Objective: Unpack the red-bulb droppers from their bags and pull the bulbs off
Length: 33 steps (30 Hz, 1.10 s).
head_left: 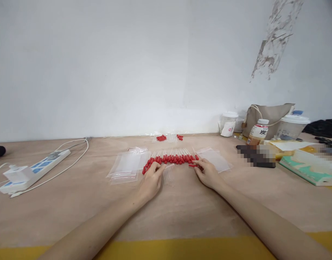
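A row of thin pale sticks with red tips [177, 159] lies across the table, the red ends towards me. My left hand [152, 180] is closed at the row's left front, pinching the edge of a small clear plastic bag [168, 175]. To the right, my right hand [206, 173] is closed with a red-tipped stick [192, 165] between thumb and fingers. Flat clear bags [126, 164] are stacked beyond my left hand. Behind my right hand lie more clear bags [217, 160].
Bags with red-tipped pieces [161, 138] lie by the wall. On the left is a power strip [39, 169] with cables. A lidded cup [229, 124], a drink bottle [257, 133], a grey bag [276, 112] and a green-and-white box [311, 168] stand or lie to the right.
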Available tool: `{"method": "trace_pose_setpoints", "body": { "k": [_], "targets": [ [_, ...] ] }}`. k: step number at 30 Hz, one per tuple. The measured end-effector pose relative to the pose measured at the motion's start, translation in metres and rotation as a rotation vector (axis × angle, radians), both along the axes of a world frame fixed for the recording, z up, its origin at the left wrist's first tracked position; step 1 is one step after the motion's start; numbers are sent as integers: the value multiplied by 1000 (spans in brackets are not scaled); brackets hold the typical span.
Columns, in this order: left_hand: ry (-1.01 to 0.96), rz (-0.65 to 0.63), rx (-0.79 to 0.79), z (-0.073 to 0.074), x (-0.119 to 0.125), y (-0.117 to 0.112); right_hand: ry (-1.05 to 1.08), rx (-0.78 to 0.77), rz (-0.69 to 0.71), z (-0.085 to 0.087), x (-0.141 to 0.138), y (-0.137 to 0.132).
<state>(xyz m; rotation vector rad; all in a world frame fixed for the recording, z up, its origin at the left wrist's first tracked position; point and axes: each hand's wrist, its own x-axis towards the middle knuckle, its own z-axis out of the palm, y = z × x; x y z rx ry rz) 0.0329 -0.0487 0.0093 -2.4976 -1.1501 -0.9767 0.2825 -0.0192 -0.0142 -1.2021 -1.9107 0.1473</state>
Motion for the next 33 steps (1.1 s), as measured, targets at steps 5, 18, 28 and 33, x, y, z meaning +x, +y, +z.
{"method": "trace_pose_setpoints", "body": {
  "k": [5, 18, 28, 33],
  "targets": [
    [184, 5, 103, 3, 38, 8, -110, -7, -113, 5, -4, -5],
    [180, -101, -160, -4, 94, 1, -126, -47, -156, 8, -3, -12],
    [134, 221, -35, 25, 67, 35, 47, -131, -212, 8, 1, -10],
    [223, 283, -2, 26, 68, 56, 20, -136, -241, 9, 6, -10]
  ]
}}
